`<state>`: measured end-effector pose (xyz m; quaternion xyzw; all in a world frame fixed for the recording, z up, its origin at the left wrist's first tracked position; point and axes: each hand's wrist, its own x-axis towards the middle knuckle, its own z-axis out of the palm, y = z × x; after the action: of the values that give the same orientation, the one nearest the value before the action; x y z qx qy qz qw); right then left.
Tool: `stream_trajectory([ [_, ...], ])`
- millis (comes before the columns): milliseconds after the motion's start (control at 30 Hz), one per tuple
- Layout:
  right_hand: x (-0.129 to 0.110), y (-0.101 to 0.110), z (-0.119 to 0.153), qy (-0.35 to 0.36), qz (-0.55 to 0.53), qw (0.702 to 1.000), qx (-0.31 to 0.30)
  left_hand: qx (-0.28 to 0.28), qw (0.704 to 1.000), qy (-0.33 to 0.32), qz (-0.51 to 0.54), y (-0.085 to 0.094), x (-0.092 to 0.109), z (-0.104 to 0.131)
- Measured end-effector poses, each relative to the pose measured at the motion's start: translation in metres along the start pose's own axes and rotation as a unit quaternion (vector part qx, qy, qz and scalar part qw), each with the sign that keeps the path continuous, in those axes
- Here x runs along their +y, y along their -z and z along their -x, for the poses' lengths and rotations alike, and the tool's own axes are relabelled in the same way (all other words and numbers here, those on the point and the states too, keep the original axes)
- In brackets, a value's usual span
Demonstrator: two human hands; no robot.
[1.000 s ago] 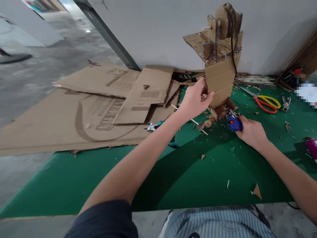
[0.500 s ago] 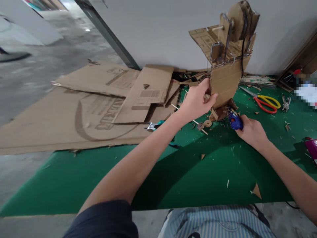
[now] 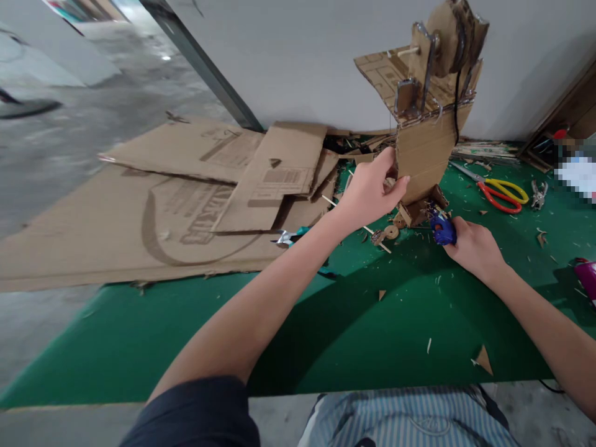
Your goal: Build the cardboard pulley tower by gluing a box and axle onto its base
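A tall cardboard model [image 3: 421, 158] stands upright, with a round cardboard wheel [image 3: 447, 38] and a black cord at its top. My left hand [image 3: 372, 189] grips its left edge, thumb on the near face; the other fingertips are partly hidden. Low on the right, my right hand [image 3: 472, 245] is closed around a small blue glue gun [image 3: 442, 230]. The tip points in at the model's base, where small cardboard flaps stick out. Below my left hand lies a wooden stick with small cardboard discs [image 3: 390, 233].
Cardboard sheets [image 3: 186, 211] cover the left side, with teal-handled pliers [image 3: 286, 237] at their edge. Red-and-yellow scissors [image 3: 500, 192] and small metal pliers [image 3: 539, 195] lie right of the model. Scraps dot the green tabletop [image 3: 354, 347]. A wall stands behind.
Almost nothing differs. The blue glue gun has turned very slightly at the model's base; my left hand keeps its place.
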<state>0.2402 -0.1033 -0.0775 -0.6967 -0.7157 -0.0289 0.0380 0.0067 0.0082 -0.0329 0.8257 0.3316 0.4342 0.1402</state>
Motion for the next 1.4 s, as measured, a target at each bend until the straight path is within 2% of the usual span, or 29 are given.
stream_trajectory([
  [400, 0.0008, -0.0013, 0.0002, -0.008, 0.002, 1.000, 0.007, -0.003, 1.000, 0.000, -0.017, 0.0006, 0.0025, -0.0012],
  [867, -0.0005, 0.0013, 0.0000, 0.005, 0.019, 1.000, -0.021, -0.014, 0.999, -0.014, -0.034, 0.0016, 0.0054, -0.0019],
  [1400, 0.0005, -0.0001, 0.0019, 0.021, -0.001, 1.000, -0.011, -0.004, 1.000, 0.003, -0.007, -0.0012, 0.0025, -0.0018],
])
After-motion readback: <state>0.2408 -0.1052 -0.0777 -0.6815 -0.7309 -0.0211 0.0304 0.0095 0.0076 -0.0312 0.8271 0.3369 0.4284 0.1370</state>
